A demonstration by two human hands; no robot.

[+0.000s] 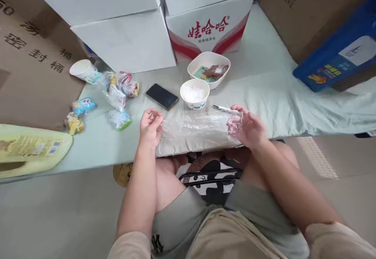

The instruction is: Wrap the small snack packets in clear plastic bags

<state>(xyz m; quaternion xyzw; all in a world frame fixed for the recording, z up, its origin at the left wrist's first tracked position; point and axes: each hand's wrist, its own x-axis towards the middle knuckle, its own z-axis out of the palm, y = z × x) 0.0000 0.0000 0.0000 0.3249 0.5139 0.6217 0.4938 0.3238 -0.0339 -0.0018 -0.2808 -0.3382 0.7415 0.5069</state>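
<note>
A clear plastic bag (199,124) stretches between my two hands over the near edge of the cloth-covered surface. My left hand (150,128) pinches its left end between thumb and fingers. At the other end, my right hand (248,126) has its fingers curled at the bag, with the film lying over the fingertips. Just beyond the bag stands a small paper bowl (195,103) with crumpled clear plastic in it. A pen (225,108) lies partly behind the bag, close to my right fingers. Behind the small bowl, a larger white bowl (209,59) holds brown and green packets.
A black phone (162,96) lies left of the small bowl. Further left are several wrapped snacks (117,94), a tipped paper cup (84,70) and a yellow jug (35,149). White boxes (123,44) line the back; a blue package (337,51) leans at right.
</note>
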